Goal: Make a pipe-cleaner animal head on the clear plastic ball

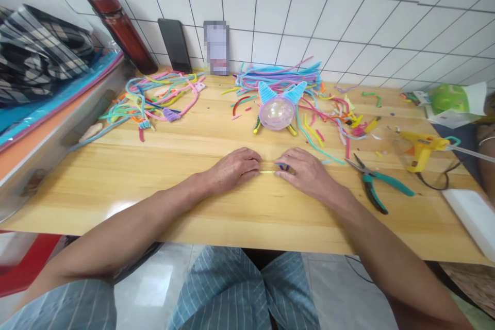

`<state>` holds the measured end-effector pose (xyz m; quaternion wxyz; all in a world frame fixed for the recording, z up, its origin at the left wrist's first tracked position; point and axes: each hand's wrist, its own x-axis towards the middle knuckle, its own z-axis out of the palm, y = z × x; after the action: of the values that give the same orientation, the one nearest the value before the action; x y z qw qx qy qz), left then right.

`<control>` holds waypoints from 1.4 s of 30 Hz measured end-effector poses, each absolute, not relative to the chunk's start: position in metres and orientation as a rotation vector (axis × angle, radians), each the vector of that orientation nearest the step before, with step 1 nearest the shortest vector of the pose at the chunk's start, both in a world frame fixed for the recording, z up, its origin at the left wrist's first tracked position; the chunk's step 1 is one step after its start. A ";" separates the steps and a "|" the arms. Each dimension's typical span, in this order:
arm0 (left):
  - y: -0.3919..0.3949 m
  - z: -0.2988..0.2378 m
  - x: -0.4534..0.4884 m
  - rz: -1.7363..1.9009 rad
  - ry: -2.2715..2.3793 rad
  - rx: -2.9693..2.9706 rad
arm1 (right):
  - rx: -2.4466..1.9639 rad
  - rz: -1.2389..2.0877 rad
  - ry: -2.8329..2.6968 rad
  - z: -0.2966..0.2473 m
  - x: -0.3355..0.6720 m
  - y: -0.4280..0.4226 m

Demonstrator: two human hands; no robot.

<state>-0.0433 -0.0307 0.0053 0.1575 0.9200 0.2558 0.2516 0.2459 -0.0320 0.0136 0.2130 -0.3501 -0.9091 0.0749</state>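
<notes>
A short yellow pipe cleaner (266, 171) stretches level between my two hands, low over the wooden table. My left hand (236, 169) pinches its left end with thumb and fingertips. Its right end is in the fingers of my right hand (307, 171), where a small dark blue piece (283, 167) also shows; I cannot make out what that is. Just beyond my hands stands a clear round ball (277, 112) with a purple rim, two blue pipe-cleaner ears (296, 94) and yellow-tipped feet.
Pliers (373, 180) and a yellow glue gun (421, 149) lie right of my hands, near a white box (472, 221). Pipe cleaners lie in a left heap (154, 95) and a back bundle (278, 75). A red flask (119, 31) and two phones (175, 45) stand at the wall.
</notes>
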 end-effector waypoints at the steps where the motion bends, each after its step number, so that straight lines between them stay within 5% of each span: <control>1: -0.031 0.005 -0.043 0.715 0.740 2.632 | -0.966 0.214 -2.532 0.013 0.245 -0.032; 42: -0.039 0.017 -0.049 0.775 0.920 2.651 | -1.014 0.232 -2.455 0.021 0.240 -0.036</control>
<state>-0.0486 -0.0389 0.0172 0.1149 0.9047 0.3138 0.2644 0.2405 -0.0361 0.0214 0.2353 -0.3697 -0.8949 0.0847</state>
